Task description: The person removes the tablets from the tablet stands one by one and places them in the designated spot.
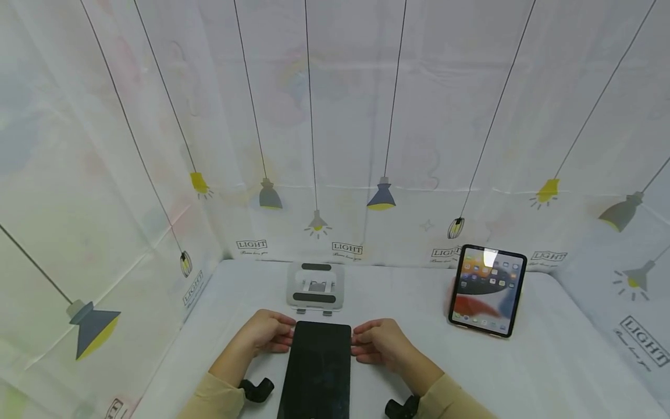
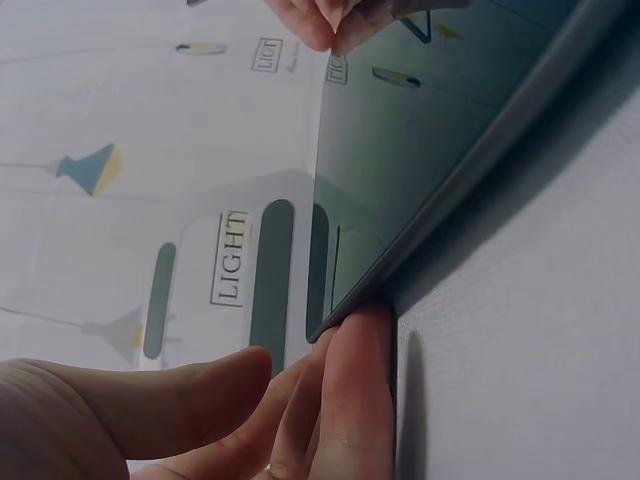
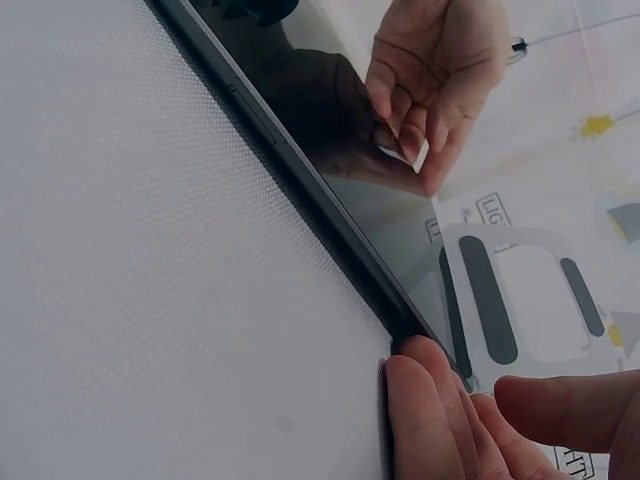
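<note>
A black tablet (image 1: 318,369) with a dark, glossy screen lies face up on the white table, running toward me. My left hand (image 1: 269,333) is at its far left corner; in the left wrist view its fingers (image 2: 352,400) touch the edge while the thumb stays apart. On the opposite side, my right hand (image 1: 379,342) has its fingertips at the far right corner. The right wrist view shows those fingers (image 3: 428,415) against the edge, thumb raised away. Just beyond the tablet is a silver stand (image 1: 315,286) with dark pads and two small hooks at its near edge.
A second tablet (image 1: 487,294), its screen lit with app icons, is propped up at the back right of the table (image 1: 408,302). Patterned white curtains (image 1: 335,116) hang behind and at both sides. Black wrist devices (image 1: 257,390) show at both sleeves.
</note>
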`<state>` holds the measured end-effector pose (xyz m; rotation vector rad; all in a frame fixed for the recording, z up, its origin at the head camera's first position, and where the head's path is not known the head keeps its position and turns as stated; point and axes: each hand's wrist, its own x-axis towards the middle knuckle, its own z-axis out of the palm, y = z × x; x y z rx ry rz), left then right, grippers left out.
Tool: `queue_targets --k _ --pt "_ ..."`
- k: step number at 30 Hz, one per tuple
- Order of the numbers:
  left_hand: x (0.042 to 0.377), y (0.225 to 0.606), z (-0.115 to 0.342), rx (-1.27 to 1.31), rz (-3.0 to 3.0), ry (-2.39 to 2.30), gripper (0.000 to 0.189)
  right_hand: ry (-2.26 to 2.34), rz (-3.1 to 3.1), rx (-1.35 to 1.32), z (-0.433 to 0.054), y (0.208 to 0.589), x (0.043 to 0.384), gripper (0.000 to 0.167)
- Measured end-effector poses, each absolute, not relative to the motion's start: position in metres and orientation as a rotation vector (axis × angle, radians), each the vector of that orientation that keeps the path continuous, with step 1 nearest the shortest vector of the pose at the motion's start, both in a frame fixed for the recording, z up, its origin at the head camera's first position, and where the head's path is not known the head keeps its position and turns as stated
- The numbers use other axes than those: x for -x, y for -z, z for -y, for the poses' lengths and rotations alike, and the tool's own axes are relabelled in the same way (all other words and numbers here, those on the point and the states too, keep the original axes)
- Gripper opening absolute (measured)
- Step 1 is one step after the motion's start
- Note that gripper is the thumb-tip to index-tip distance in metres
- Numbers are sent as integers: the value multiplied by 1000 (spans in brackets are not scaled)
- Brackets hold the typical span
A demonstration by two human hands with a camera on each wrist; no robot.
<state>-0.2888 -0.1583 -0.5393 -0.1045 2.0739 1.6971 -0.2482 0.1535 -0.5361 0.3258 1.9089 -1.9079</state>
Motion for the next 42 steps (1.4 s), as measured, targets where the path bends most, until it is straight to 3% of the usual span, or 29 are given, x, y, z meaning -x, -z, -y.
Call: queue_targets --k 20,42 --pt "289 539 169 165 -2026 -1746 30 1890 -1908 -275 -161 533 243 34" --pt "289 530 158 32 -2047 -1732 33 1894 -1882 -254 -191 525 239 46"
